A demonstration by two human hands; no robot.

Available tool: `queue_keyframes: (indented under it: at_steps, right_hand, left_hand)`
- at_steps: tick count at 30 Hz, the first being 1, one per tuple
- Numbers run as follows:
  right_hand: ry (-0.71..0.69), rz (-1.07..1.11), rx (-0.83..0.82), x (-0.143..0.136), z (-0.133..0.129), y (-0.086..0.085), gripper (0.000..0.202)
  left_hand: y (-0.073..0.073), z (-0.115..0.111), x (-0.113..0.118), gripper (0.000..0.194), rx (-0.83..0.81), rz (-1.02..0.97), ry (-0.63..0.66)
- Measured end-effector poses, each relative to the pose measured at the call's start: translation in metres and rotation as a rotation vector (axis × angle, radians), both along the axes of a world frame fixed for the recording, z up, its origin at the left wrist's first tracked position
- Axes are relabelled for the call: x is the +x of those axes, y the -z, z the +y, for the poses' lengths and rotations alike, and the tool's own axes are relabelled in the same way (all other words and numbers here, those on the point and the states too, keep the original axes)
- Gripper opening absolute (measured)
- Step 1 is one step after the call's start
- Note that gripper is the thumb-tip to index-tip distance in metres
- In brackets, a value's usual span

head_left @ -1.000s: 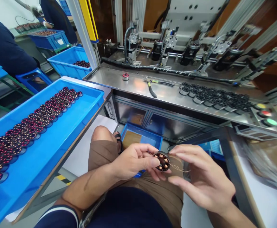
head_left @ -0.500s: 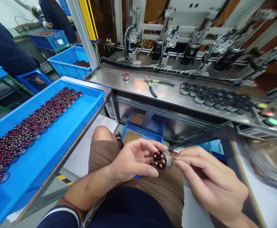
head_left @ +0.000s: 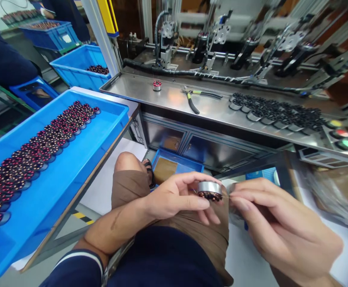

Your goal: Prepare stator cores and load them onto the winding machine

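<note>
Above my lap, my left hand point(head_left: 174, 197) holds a round metal-rimmed coil part point(head_left: 210, 190) between thumb and fingers, its rim up and its copper and black windings facing down. To its right, my right hand point(head_left: 281, 223) pinches a thin wire that runs to the part's right side. A similar part with red windings point(head_left: 157, 85) stands on the metal bench, left of the pliers point(head_left: 193, 97). Many black parts point(head_left: 275, 113) are lined up farther right on the bench.
At the left, a blue tray point(head_left: 81, 159) holds rows of red and copper coil parts. Machine fixtures point(head_left: 168, 48) stand behind the bench. Lit buttons point(head_left: 346, 144) are at the right. Blue bins point(head_left: 78, 65) and a seated person point(head_left: 6, 56) are at the upper left.
The coil part has been turned, so its windings now face down and its metal rim shows. My right hand has moved right and slightly down. The camera view has shifted a little.
</note>
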State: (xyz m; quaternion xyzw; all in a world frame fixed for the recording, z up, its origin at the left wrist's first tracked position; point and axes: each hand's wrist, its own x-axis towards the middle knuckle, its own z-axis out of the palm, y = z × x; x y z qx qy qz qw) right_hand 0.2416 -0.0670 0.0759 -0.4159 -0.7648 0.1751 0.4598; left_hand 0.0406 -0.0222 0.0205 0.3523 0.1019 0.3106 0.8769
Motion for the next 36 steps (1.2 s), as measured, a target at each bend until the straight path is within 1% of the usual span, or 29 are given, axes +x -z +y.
queue_keyframes:
  at_steps: [1, 3, 5, 6, 7, 8, 9, 11, 12, 13, 14, 16, 17, 19, 21, 23, 24, 25, 26, 27, 30, 31, 32, 33, 36]
  right_hand:
    - [0.036, 0.018, -0.012, -0.002, -0.001, 0.001, 0.017]
    - [0.076, 0.045, -0.034, -0.006, -0.001, 0.002, 0.017]
    - [0.036, 0.06, -0.051, -0.006, 0.0, 0.002, 0.017]
    - [-0.008, 0.064, -0.056, -0.005, 0.001, 0.002, 0.017]
    - [-0.057, 0.063, -0.056, -0.003, 0.002, 0.002, 0.018]
    - [-0.106, 0.055, -0.05, -0.002, 0.003, 0.001, 0.018]
    - [-0.144, 0.043, -0.039, -0.001, 0.005, 0.001, 0.019]
    - [-0.169, 0.026, -0.008, 0.001, 0.007, -0.001, 0.02]
    - [-0.165, 0.024, 0.009, 0.001, 0.008, -0.001, 0.021]
    - [-0.149, 0.029, 0.023, 0.0, 0.009, -0.002, 0.021]
    - [-0.125, 0.04, 0.032, -0.001, 0.009, -0.002, 0.02]
    - [-0.056, 0.063, 0.031, -0.003, 0.008, -0.002, 0.018]
    - [-0.019, 0.076, 0.022, -0.005, 0.007, -0.002, 0.017]
    - [0.042, 0.099, -0.01, -0.007, 0.006, -0.002, 0.016]
    - [0.073, 0.125, -0.039, -0.009, 0.005, -0.001, 0.016]
    - [0.049, 0.151, -0.051, -0.009, 0.004, -0.002, 0.016]
    - [0.02, 0.162, -0.048, -0.008, 0.004, -0.002, 0.016]
    - [-0.02, 0.168, -0.039, -0.007, 0.005, -0.002, 0.015]
    - [-0.059, 0.166, -0.028, -0.006, 0.005, -0.003, 0.015]
    - [-0.094, 0.155, -0.015, -0.005, 0.006, -0.003, 0.015]
    - [-0.13, 0.12, 0.019, -0.002, 0.006, -0.003, 0.018]
    - [-0.125, 0.114, 0.023, -0.001, 0.005, -0.003, 0.019]
    - [-0.11, 0.111, 0.026, -0.001, 0.005, -0.003, 0.019]
    - [-0.089, 0.112, 0.031, -0.001, 0.004, -0.003, 0.019]
    - [0.011, 0.111, 0.034, -0.002, 0.004, -0.003, 0.015]
  left_hand:
    - [-0.002, -0.001, -0.001, 0.043, 0.009, -0.016, -0.069]
    - [-0.005, -0.002, -0.002, 0.041, 0.034, -0.057, -0.209]
    - [-0.007, 0.0, -0.003, 0.039, 0.043, -0.085, -0.307]
    - [-0.006, 0.002, -0.002, 0.039, 0.039, -0.074, -0.322]
    - [-0.006, 0.004, -0.001, 0.041, 0.029, -0.044, -0.294]
    - [-0.004, 0.007, 0.0, 0.045, 0.017, -0.005, -0.205]
    - [-0.002, 0.009, 0.001, 0.053, 0.004, 0.031, -0.066]
    - [0.001, 0.012, 0.003, 0.071, -0.013, 0.056, 0.249]
    - [0.002, 0.012, 0.003, 0.072, -0.014, 0.048, 0.346]
    - [0.002, 0.012, 0.003, 0.068, -0.01, 0.039, 0.364]
    - [0.002, 0.011, 0.002, 0.061, -0.001, 0.036, 0.311]
    - [-0.001, 0.006, 0.001, 0.043, 0.02, 0.039, 0.115]
    - [-0.004, 0.004, 0.0, 0.038, 0.03, 0.037, 0.021]
    - [-0.008, -0.001, -0.001, 0.044, 0.058, 0.01, -0.131]
    - [-0.013, -0.004, -0.002, 0.047, 0.084, -0.036, -0.271]
    - [-0.014, -0.004, -0.002, 0.045, 0.084, -0.097, -0.368]
    - [-0.014, -0.003, -0.001, 0.043, 0.072, -0.112, -0.388]
    - [-0.013, -0.001, 0.001, 0.041, 0.054, -0.104, -0.376]
    - [-0.011, 0.001, 0.003, 0.04, 0.029, -0.079, -0.322]
    - [-0.009, 0.004, 0.005, 0.043, 0.001, -0.05, -0.216]
    - [-0.001, 0.008, 0.009, 0.067, -0.055, -0.016, 0.31]
    - [0.001, 0.009, 0.01, 0.069, -0.056, -0.026, 0.414]
    - [0.002, 0.008, 0.01, 0.068, -0.045, -0.029, 0.439]
    - [0.002, 0.007, 0.009, 0.064, -0.028, -0.021, 0.392]
    - [-0.002, 0.002, 0.008, 0.049, 0.034, 0.014, 0.115]
